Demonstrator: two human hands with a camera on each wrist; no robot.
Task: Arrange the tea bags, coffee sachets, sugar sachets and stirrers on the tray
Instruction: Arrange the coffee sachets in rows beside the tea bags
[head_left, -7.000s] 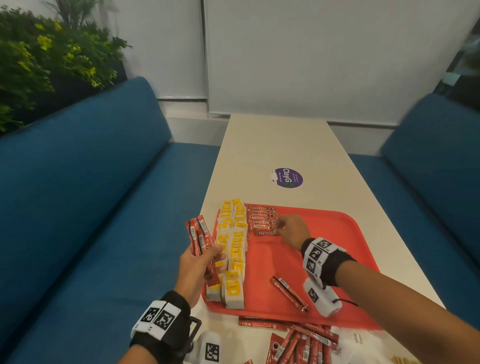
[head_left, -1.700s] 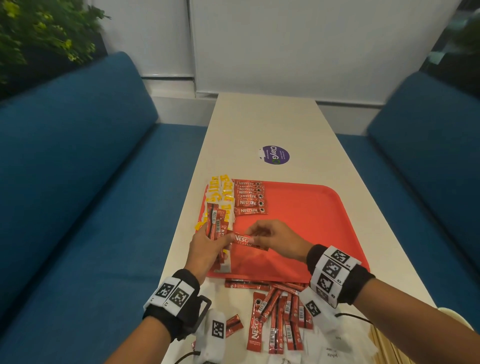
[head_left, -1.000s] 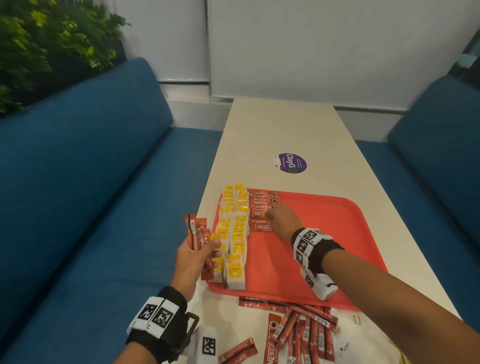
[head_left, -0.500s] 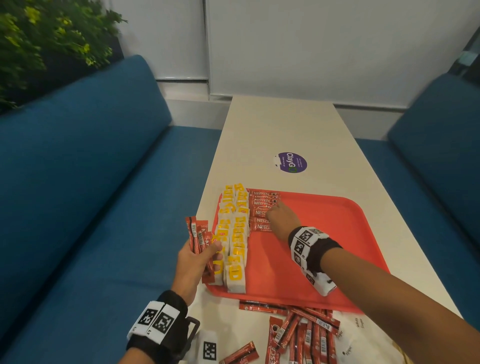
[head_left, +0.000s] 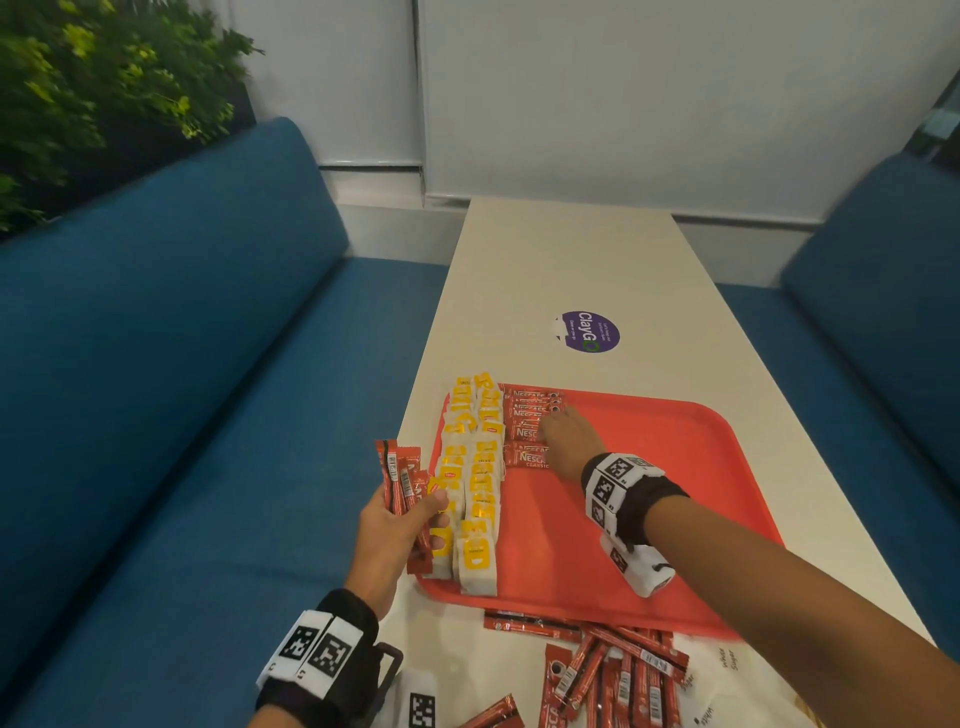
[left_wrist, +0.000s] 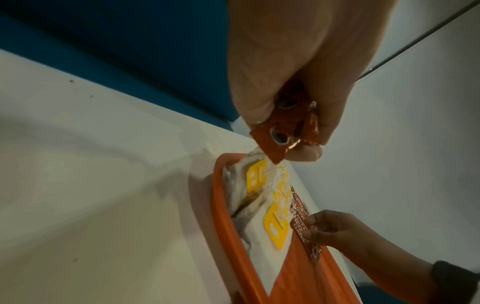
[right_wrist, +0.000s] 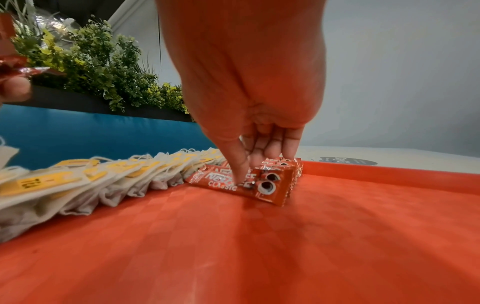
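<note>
An orange-red tray lies on the white table. Tea bags with yellow tags lie in two columns along its left side. Beside them runs a row of red coffee sachets. My right hand reaches over the tray, and its straight fingertips press down on that row. My left hand hovers at the tray's left rim and grips a bundle of coffee sachets, whose ends stick out below the fingers. No stirrers are in view.
Loose coffee sachets and white sugar sachets lie on the table in front of the tray. A purple sticker sits beyond it. Blue benches flank the table, and a plant stands at the back left.
My right hand took a sachet from the left hand's bundle, set it in the row and has slid slightly farther up the row. The left hand keeps its bundle.
</note>
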